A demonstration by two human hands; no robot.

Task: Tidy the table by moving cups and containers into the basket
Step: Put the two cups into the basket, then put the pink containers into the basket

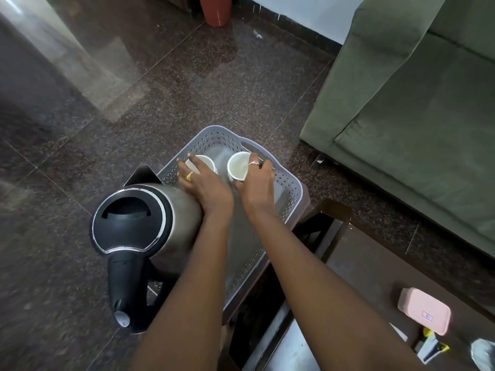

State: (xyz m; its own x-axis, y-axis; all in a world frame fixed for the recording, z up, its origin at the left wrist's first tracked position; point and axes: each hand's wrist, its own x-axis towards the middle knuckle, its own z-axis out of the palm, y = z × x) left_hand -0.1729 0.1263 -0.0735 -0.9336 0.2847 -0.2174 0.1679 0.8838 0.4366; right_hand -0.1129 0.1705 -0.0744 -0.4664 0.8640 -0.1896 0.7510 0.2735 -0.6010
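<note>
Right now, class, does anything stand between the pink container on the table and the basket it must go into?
Nothing visible on the table lies between the pink container and the basket. Only the right forearm crosses above its near rim; the right hand grips the right cup, the left hand the left cup.

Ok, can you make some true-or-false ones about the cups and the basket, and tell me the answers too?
1. The left hand grips the left cup and the right hand grips the right cup. True.
2. The basket is red. False: it is grey.
3. The pink container is in the basket. False: it lies on the table.
4. The kettle has a black lid. True.
</note>
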